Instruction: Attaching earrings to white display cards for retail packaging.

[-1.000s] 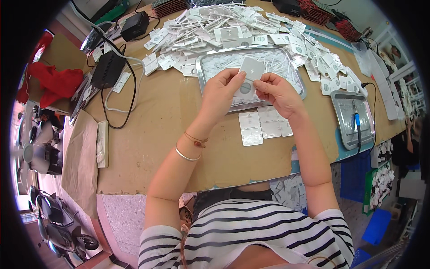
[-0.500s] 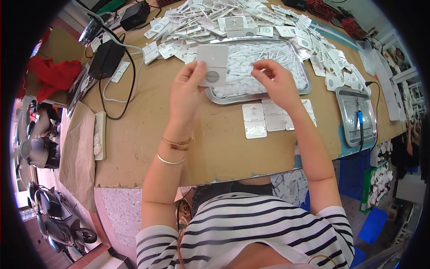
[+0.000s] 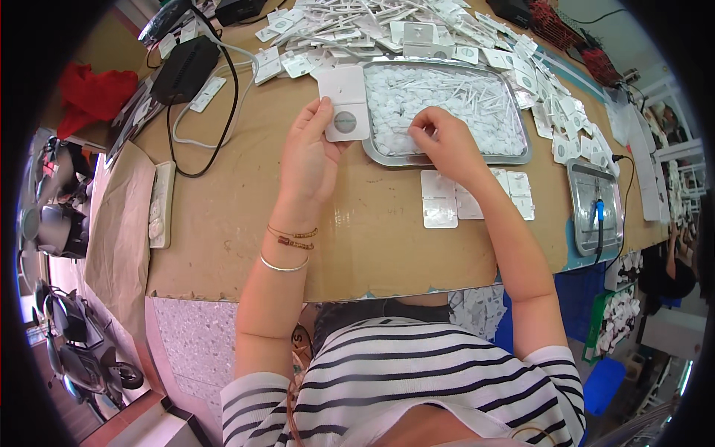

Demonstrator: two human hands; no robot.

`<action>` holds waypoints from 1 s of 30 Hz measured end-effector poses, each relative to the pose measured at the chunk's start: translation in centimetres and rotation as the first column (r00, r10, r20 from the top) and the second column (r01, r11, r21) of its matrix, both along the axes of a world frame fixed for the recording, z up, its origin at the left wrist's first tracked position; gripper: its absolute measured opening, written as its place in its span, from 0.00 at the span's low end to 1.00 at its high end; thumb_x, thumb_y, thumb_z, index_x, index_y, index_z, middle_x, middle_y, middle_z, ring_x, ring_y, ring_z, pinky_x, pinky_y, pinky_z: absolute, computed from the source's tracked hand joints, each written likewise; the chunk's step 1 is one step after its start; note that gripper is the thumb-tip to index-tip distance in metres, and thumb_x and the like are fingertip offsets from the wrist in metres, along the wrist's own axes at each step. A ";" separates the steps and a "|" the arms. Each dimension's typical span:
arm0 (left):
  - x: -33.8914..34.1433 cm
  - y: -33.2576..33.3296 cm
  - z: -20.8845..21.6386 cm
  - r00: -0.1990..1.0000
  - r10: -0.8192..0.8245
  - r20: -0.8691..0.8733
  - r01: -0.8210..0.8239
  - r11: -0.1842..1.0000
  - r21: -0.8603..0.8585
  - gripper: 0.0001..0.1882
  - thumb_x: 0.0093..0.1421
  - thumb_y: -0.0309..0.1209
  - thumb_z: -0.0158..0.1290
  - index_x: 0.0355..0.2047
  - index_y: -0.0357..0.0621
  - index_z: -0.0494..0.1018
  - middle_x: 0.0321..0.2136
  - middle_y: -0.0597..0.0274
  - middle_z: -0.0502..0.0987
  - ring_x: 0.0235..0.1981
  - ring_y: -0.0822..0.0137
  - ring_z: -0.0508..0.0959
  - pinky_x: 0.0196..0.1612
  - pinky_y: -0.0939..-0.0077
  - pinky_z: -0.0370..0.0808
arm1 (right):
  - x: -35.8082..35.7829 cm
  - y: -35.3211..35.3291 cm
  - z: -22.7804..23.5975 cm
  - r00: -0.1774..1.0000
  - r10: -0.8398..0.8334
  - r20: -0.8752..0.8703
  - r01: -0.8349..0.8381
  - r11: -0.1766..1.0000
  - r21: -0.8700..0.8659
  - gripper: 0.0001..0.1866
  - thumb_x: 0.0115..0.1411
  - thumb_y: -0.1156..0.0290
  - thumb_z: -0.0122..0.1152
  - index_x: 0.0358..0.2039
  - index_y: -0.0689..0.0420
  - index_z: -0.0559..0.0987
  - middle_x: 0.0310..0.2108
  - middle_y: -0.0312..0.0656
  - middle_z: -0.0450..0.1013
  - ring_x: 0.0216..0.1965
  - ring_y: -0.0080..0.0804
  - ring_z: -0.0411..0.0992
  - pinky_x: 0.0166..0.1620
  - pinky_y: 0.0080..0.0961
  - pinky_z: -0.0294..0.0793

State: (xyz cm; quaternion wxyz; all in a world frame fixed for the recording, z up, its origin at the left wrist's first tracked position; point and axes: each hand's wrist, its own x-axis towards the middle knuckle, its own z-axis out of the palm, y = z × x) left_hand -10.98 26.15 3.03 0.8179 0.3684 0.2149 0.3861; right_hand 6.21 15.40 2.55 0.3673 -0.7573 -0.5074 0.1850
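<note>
My left hand (image 3: 311, 141) is closed on the edge of a white plastic card (image 3: 344, 83), with thumb on its face. A round grey label is on the card's lower half, and a crease crosses its middle. The card is held up beside the left end of a metal tray (image 3: 395, 159) filled with small white pieces (image 3: 447, 89). Over the tray's front part is my right hand (image 3: 445, 143), thumb and fingers drawn together in a pinch. Whatever lies between those fingertips is too small to make out.
Several white cards (image 3: 439, 201) lie in front of the tray. Behind it rises a large heap of similar cards (image 3: 350, 26), spreading right. A smaller metal tray (image 3: 577, 216) holds a blue-and-black pen-like tool (image 3: 600, 212). Black adapters (image 3: 185, 71) and cables lie at left.
My right hand has moved left and toward the tray's front edge, its fingers closing together. The left hand still holds the card, which has shifted slightly left and tilted. The whole view has shifted a little.
</note>
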 end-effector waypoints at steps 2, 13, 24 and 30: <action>0.0 -0.1 -0.1 1.000 -0.014 0.015 0.014 1.000 -0.019 0.11 0.65 0.34 0.42 0.42 0.40 0.66 0.39 0.62 0.73 0.40 0.71 0.73 0.46 0.70 0.69 | -0.1 0.0 0.2 0.984 -0.072 -0.162 0.061 0.995 -0.074 0.06 0.52 0.71 0.59 0.30 0.58 0.76 0.29 0.39 0.69 0.34 0.31 0.68 0.38 0.26 0.69; 0.6 -1.0 0.2 0.990 -0.121 -0.071 0.117 0.991 -0.058 0.11 0.62 0.37 0.47 0.40 0.45 0.66 0.34 0.68 0.70 0.32 0.74 0.69 0.39 0.74 0.67 | 0.1 -0.3 0.6 0.985 -0.017 -0.171 0.025 0.999 0.047 0.08 0.55 0.71 0.59 0.33 0.60 0.76 0.29 0.36 0.74 0.29 0.22 0.69 0.36 0.20 0.69; 1.0 -2.7 0.0 0.893 -0.448 -0.043 0.444 0.892 -0.081 0.25 0.64 0.49 0.36 0.47 0.40 0.65 0.32 0.61 0.73 0.25 0.74 0.71 0.26 0.81 0.68 | 0.0 -2.4 2.2 0.814 0.207 -0.542 -0.044 0.953 0.298 0.10 0.56 0.75 0.58 0.38 0.62 0.79 0.36 0.39 0.75 0.37 0.23 0.73 0.42 0.19 0.71; 1.3 -3.7 0.2 0.858 -0.495 -0.136 0.498 0.867 -0.020 0.34 0.63 0.59 0.28 0.47 0.40 0.66 0.31 0.59 0.74 0.20 0.76 0.71 0.20 0.84 0.68 | -0.7 -2.1 1.4 0.933 0.118 -0.341 0.019 0.928 0.373 0.05 0.53 0.75 0.61 0.31 0.62 0.79 0.44 0.42 0.71 0.43 0.23 0.69 0.44 0.22 0.69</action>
